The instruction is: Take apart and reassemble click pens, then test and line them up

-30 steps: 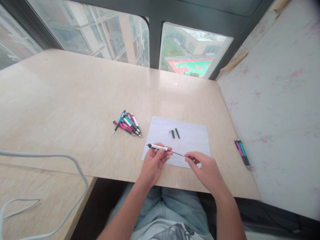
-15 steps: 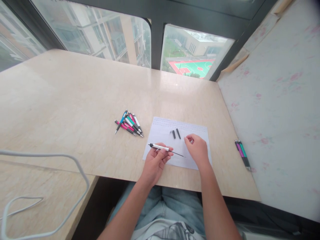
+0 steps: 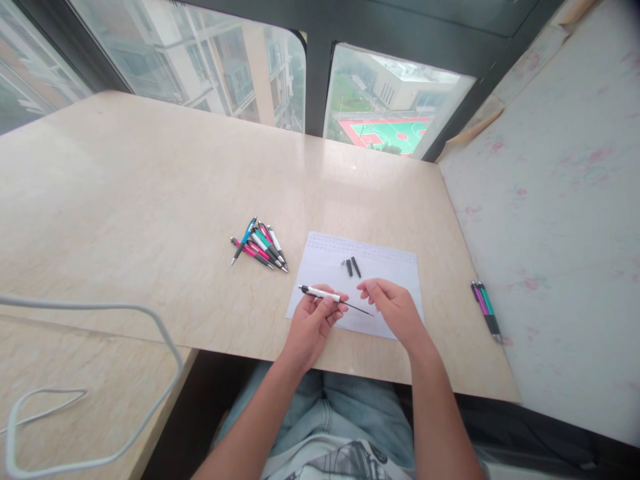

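Observation:
My left hand is closed around a white ballpoint pen with a black top, held slanting over the paper. A thin dark refill sticks out bare from the pen's front end, toward my right hand. The fingers of that right hand are pinched together just above the refill; whatever they may hold is too small to make out. Under both hands lies a sheet of paper with writing along its far edge. Two short black pen parts and a tiny silvery piece rest on it.
Left of the paper is a pile of several pens in pink, white, green and blue. Two more pens, purple and green, lie by the right wall. A white cable loops at the lower left. Windows border the far table edge.
My right hand has shifted slightly left and down, closer to the refill, and its wrist has turned. My left hand keeps the pen in nearly the same place.

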The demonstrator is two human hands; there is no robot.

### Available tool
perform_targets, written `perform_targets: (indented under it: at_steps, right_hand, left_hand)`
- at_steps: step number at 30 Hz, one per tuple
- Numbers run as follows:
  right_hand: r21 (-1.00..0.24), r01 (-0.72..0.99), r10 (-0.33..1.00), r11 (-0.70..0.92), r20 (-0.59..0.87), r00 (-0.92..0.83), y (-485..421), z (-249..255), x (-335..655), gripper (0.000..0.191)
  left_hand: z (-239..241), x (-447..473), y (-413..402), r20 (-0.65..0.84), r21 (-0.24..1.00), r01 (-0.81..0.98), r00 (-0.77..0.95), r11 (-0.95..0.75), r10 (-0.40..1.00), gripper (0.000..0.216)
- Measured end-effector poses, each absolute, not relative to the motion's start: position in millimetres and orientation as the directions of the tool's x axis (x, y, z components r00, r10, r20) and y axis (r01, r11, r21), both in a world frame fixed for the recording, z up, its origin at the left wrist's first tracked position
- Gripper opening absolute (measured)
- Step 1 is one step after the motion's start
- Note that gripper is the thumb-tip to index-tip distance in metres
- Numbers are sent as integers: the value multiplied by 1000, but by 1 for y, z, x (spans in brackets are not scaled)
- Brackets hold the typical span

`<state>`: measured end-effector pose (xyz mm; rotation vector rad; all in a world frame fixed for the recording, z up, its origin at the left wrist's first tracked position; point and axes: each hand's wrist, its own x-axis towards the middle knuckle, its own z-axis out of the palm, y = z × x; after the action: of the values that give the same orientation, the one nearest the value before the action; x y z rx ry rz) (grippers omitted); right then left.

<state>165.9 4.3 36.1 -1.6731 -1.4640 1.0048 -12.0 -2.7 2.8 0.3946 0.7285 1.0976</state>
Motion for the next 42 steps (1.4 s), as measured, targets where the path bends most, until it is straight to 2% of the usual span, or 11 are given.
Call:
perform_targets:
  at_steps: [4, 10, 14, 17, 20, 23, 27, 33, 38, 42]
  right_hand:
    - [-836, 548, 982, -27, -124, -140, -15, 53, 166, 16]
    - [-768, 639, 958, -49, -217, -187, -32, 56, 183, 16]
    - [-724, 672, 964, -158, -259, -53, -40, 46, 196, 18]
    - [-704, 659, 964, -265, -208, 166, -35, 34, 199, 20]
    - [-688, 659, 946, -305, -137, 295, -19, 25, 195, 19]
    - [-670, 680, 939, -299, -78, 336, 1, 20, 184, 18]
    - [-694, 679, 957, -239, -50, 286, 17, 21, 168, 22]
    - [-820, 529, 965, -217, -99, 242, 4, 26, 160, 22]
    - [-940, 252, 971, -229, -205, 120, -19, 34, 144, 34]
    - [-967, 88, 962, -240, -225, 152, -28, 32, 127, 25]
  left_hand:
    - [2, -13, -3, -321, 626, -659, 271, 418, 908, 24]
    - [-1, -12, -3, -319, 628, -664, 258, 407, 912, 22]
    - [-2, -12, -2, -336, 628, -683, 194, 372, 922, 23]
    - [-2, -12, -2, -334, 624, -679, 215, 386, 918, 23]
    - [-1, -11, -2, -328, 623, -680, 223, 388, 918, 23]
    - [0, -11, -2, -327, 622, -681, 223, 387, 918, 22]
    - [1, -11, -2, -331, 625, -675, 226, 392, 916, 22]
    - [4, -11, -3, -302, 660, -647, 237, 382, 923, 17]
    - [-1, -12, -4, -258, 788, -510, 234, 344, 937, 16]
    - [-5, -13, -6, -242, 848, -419, 239, 325, 940, 18]
